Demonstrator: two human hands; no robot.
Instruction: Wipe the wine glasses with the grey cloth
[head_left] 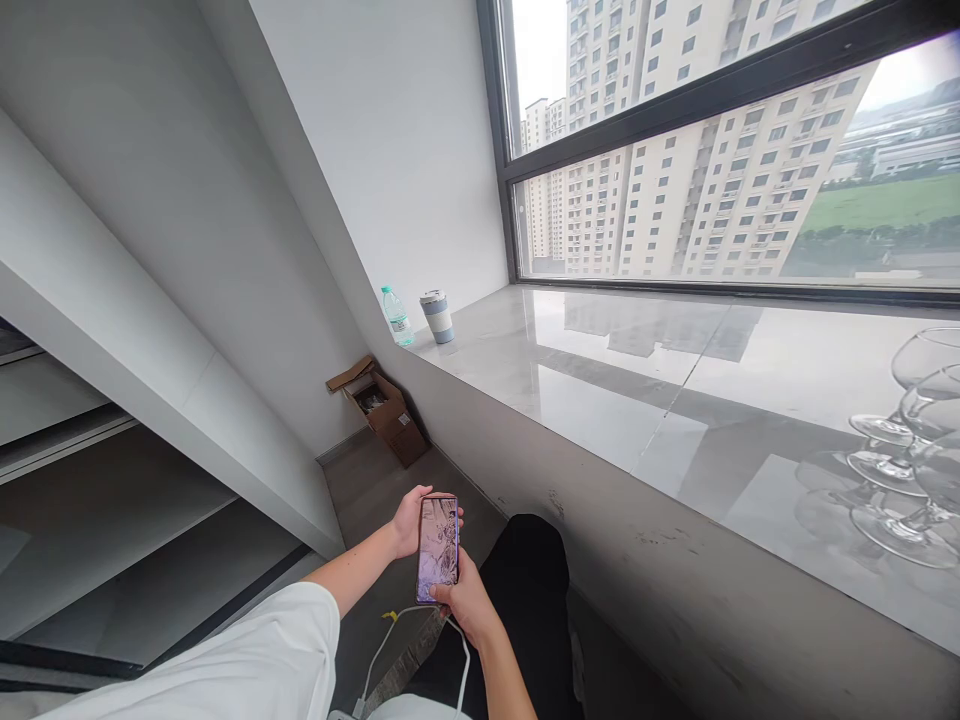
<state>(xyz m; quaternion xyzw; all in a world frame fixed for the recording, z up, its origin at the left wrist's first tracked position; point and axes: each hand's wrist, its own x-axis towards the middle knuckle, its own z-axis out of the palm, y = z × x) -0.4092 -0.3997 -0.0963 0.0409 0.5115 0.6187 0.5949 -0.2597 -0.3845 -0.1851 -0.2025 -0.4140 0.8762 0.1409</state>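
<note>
A smartphone [438,547] with a lit screen is held upright in front of me, low in the view. My left hand [409,519] wraps round its upper left edge from behind. My right hand [465,603] grips its lower end, thumb on the bottom of the screen. A white cable [390,640] runs down from the phone's base towards my lap. My knee in black trousers [525,570] is just to the right of the phone.
A wide glossy stone windowsill [637,380] runs along the right. Wine glasses [911,450] stand at its right end; a water bottle [396,316] and a lidded cup [437,316] at its far corner. An open cardboard box [386,410] sits on the floor below.
</note>
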